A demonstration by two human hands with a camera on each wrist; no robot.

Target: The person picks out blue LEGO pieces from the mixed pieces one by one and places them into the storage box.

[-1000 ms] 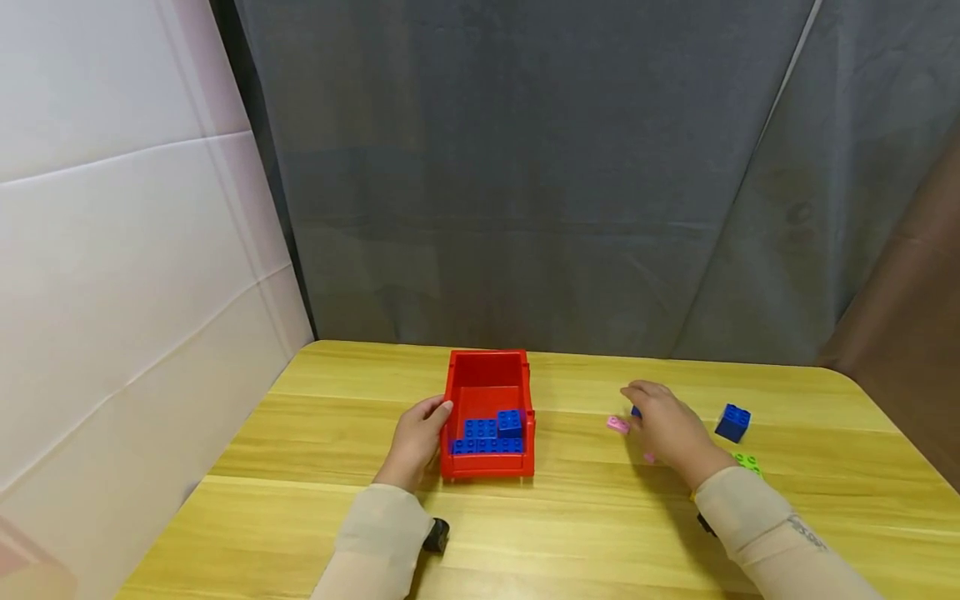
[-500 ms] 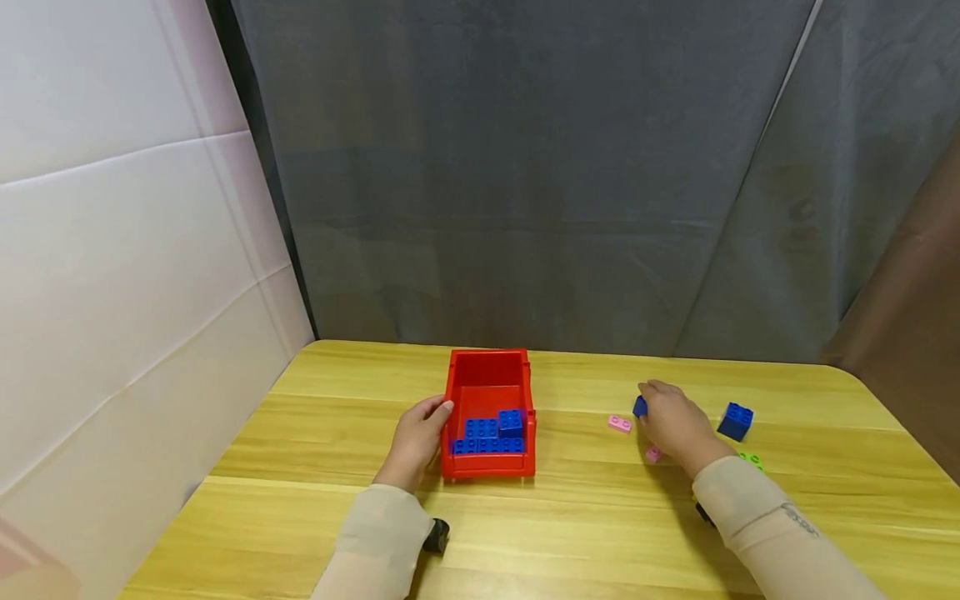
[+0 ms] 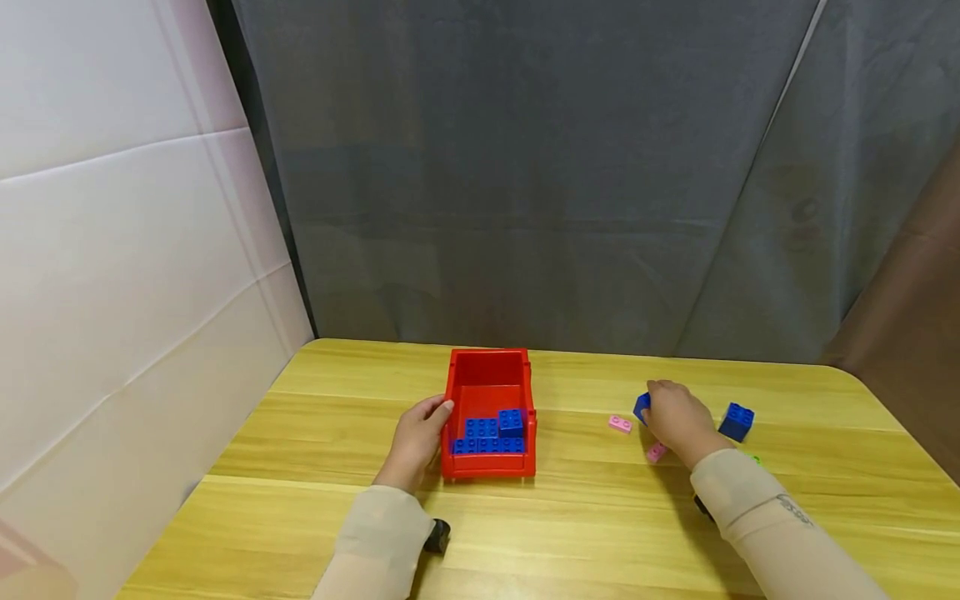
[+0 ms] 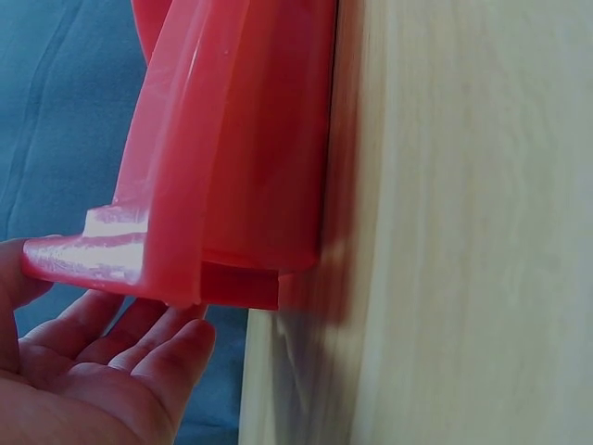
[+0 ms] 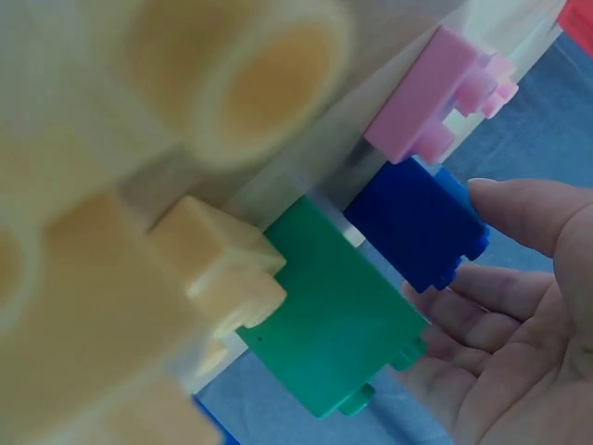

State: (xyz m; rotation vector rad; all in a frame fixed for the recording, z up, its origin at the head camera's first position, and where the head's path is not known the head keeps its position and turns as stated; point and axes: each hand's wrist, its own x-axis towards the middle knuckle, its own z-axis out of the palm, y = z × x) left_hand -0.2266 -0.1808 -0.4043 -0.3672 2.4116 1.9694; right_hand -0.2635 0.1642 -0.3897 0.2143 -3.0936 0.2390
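Note:
A red plastic bin (image 3: 489, 465) stands on the wooden table, with several blue building bricks (image 3: 482, 428) inside its near end. My left hand (image 3: 412, 442) grips the bin's left side, thumb over the rim and fingers below it, as the red rim (image 4: 167, 185) shows in the left wrist view. Farther right, my right hand (image 3: 678, 421) pinches a loose blue building brick (image 3: 642, 407) between thumb and fingers, low over the table. The right wrist view has this blue brick (image 5: 417, 222) between a pink one and a green one, the thumb at its studded side.
Two pink bricks (image 3: 619, 424) lie close to the right hand, and a larger blue brick (image 3: 737, 422) stands to its right. A green brick (image 5: 334, 306) and yellow bricks (image 5: 102, 297) show in the right wrist view. A grey curtain (image 3: 487, 167) hangs behind the table.
My right hand has shifted a little to the right and closed on the blue brick, uncovering more of the pink brick beneath it. My left hand and the bin have stayed put.

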